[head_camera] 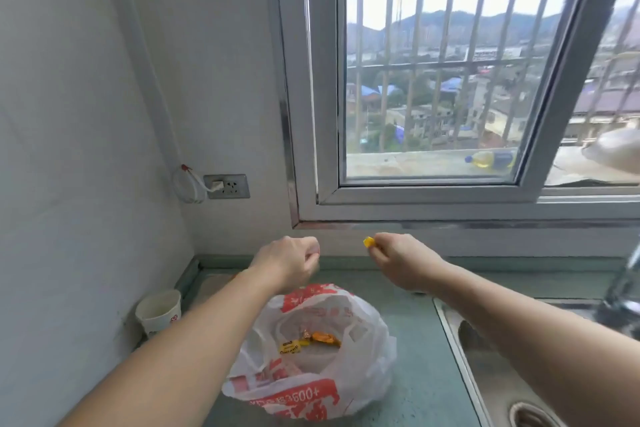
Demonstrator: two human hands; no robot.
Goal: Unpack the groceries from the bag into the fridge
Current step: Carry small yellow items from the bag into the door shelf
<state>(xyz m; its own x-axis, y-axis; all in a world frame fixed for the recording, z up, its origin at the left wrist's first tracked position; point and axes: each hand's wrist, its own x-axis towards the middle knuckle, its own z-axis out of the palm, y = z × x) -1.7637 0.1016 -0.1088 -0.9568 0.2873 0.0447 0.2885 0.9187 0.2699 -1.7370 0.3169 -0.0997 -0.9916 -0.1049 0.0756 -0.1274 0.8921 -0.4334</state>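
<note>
bag [311, 357] open on counter | right hand [398, 258] grip pinches yellow piece [369, 241] | left hand [289, 258] clenched

A white plastic grocery bag [311, 357] with red printing sits open on a pale green countertop [408, 374], its mouth slumped wide and facing up. Inside, at the bottom, lie a few small wrapped items [310, 340] in yellow and orange. One small yellow piece [369, 241] is held up in the air above and beyond the bag, well apart from it.
</note>
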